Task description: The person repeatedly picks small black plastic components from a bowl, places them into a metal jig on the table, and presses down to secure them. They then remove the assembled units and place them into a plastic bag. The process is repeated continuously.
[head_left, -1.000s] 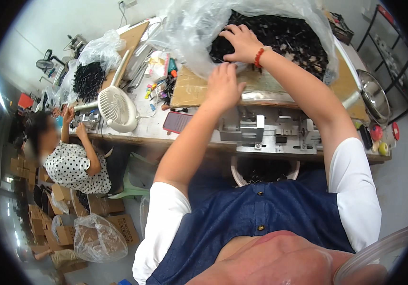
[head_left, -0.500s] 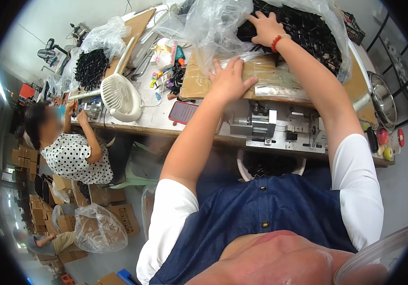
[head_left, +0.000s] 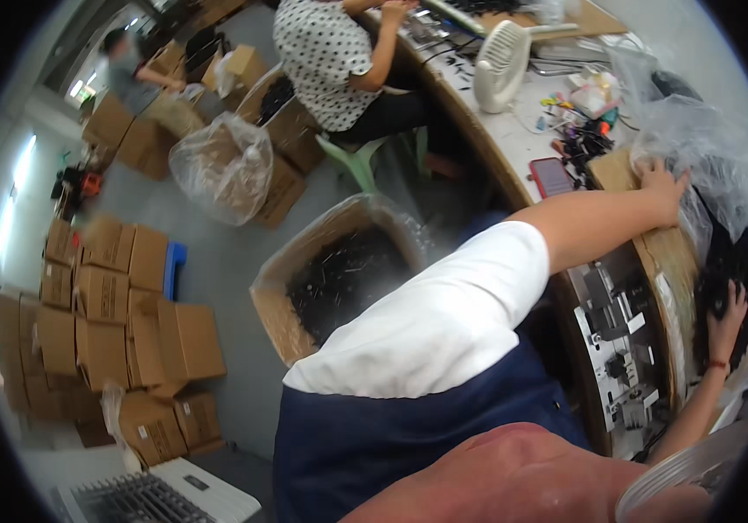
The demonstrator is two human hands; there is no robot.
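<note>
My left hand [head_left: 663, 193] lies with spread fingers on a clear plastic bag [head_left: 723, 144], at the end of a taped cardboard box or slab [head_left: 615, 169] on the bench. My right hand [head_left: 728, 324], a red bracelet at its wrist, rests fingers apart on the heap of small black parts [head_left: 724, 257] inside the bag. Neither hand visibly grips anything, though the right fingertips are partly lost among the dark parts. Below the cardboard, toward my body, a metal fixture [head_left: 609, 349] with blocks and clamps sits along the bench edge.
A red-edged phone [head_left: 551, 177] and a white fan [head_left: 500, 70] stand farther along the bench. On the floor, a lined carton [head_left: 269, 292] holds black parts. Stacked cartons [head_left: 104, 296] stand at left. A co-worker in a dotted shirt [head_left: 326, 52] sits by a green stool [head_left: 361, 161].
The view has swung left, bringing the floor cartons into sight and shifting the bench to the right. My hands still rest on the bag and the black parts.
</note>
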